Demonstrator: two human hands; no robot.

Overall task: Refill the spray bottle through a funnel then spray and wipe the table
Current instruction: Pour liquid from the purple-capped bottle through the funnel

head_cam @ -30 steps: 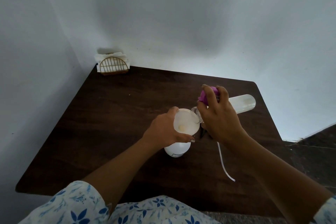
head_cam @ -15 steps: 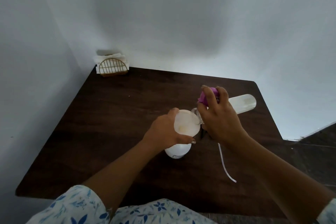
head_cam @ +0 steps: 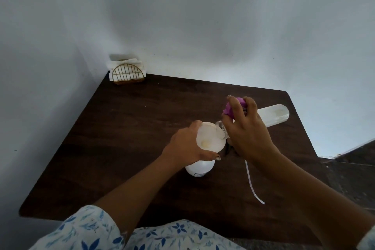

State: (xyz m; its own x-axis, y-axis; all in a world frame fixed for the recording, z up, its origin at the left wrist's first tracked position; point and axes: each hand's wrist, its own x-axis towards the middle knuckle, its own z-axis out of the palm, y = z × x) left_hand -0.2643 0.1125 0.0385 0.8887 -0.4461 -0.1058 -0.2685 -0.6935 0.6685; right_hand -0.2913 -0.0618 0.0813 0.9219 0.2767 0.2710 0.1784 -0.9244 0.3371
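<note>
A translucent conical funnel [head_cam: 211, 138] is held atop the rounded white plastic spray bottle [head_cam: 199, 167] by the left grip [head_cam: 184, 146]; a tilted frosted cylinder [head_cam: 274, 114] is clasped by the right grip [head_cam: 249, 134].

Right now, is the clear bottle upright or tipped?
Tipped: the clear bottle lies nearly level in the right hand, its mouth over the funnel.
</note>
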